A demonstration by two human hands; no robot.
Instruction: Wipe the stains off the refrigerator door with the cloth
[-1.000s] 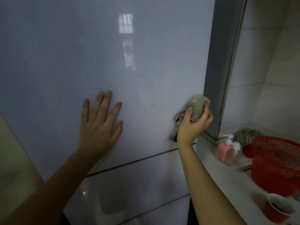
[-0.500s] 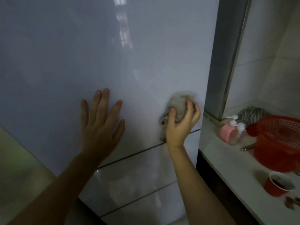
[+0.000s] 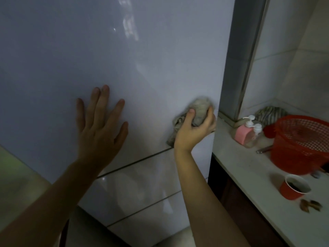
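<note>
The glossy pale grey refrigerator door [image 3: 106, 56] fills most of the view. My left hand [image 3: 99, 129] lies flat on it with the fingers spread, low and left of centre. My right hand [image 3: 194, 131] grips a crumpled grey-beige cloth [image 3: 200, 108] and presses it against the door close to its right edge, just above the seam to the drawer below. The cloth is blurred. No stains stand out on the door in this dim light.
A pale counter [image 3: 249, 168] runs along the right. On it stand a pink pump bottle [image 3: 242, 133], a clear pump bottle [image 3: 255, 135], a red mesh basket [image 3: 302, 143], a red cup [image 3: 293, 187] and a striped rag [image 3: 270, 114]. Tiled wall behind.
My right hand swept the cloth left across the door, then back to the right near the edge. My left hand stayed flat on the door. The view tilted down a little.
</note>
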